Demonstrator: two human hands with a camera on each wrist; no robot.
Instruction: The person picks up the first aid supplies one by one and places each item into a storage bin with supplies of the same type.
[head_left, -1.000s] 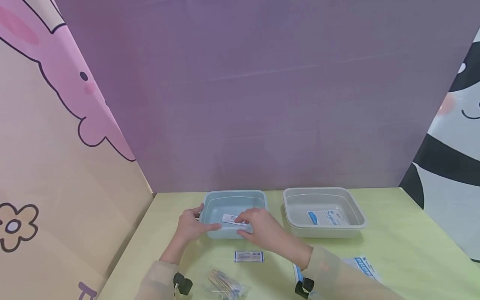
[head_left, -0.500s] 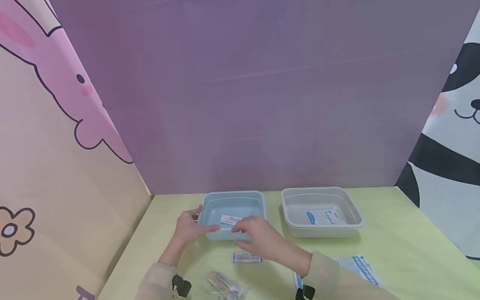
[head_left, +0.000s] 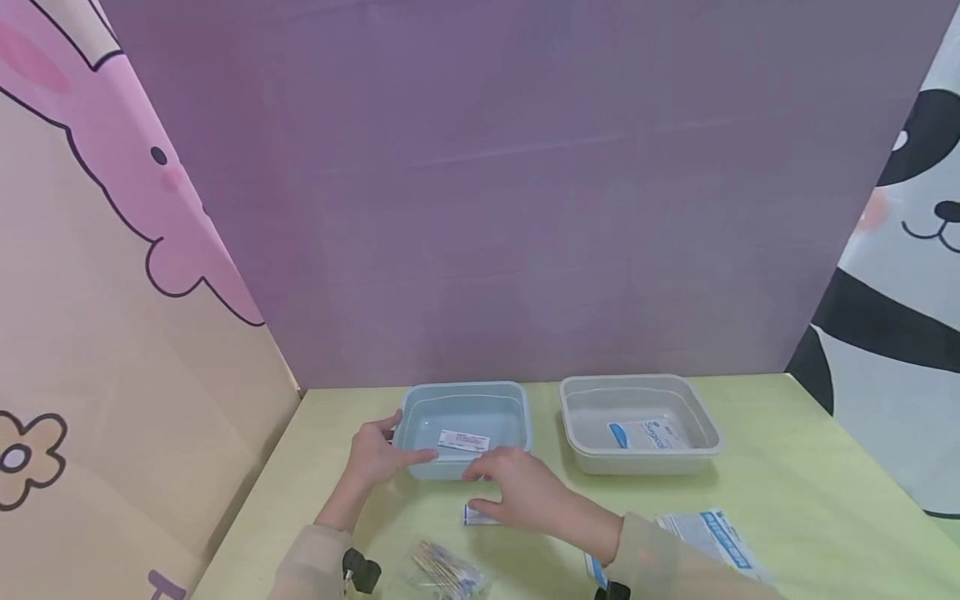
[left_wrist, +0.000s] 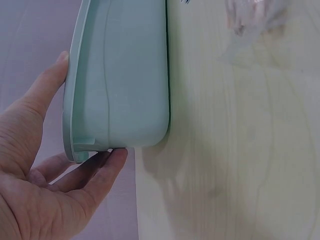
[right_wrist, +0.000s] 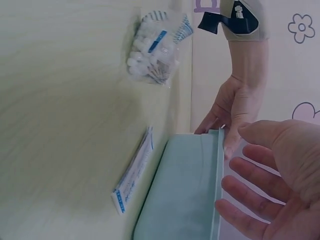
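Observation:
My left hand (head_left: 375, 450) grips the left end of a light blue plastic bin (head_left: 446, 472), the thumb over its rim and the fingers curled against the end wall in the left wrist view. A slim white printed packet (head_left: 464, 440) lies inside the bin. My right hand (head_left: 521, 492) hovers before the bin's front side, fingers spread and loosely bent, holding nothing. Below it on the table lies a slim white and blue packet (right_wrist: 134, 172), partly hidden by this hand in the head view.
To the right stands a pale grey bin (head_left: 645, 462) with a "Surgical" packet (head_left: 648, 433) inside. A clear bag of cotton swabs (head_left: 446, 571) lies at the front. A blue and white packet (head_left: 708, 533) lies front right, partly under the right sleeve.
My right hand has drawn back from inside the blue bin toward me, uncovering the packet there and moving over the one on the table. The left hand keeps its grip.

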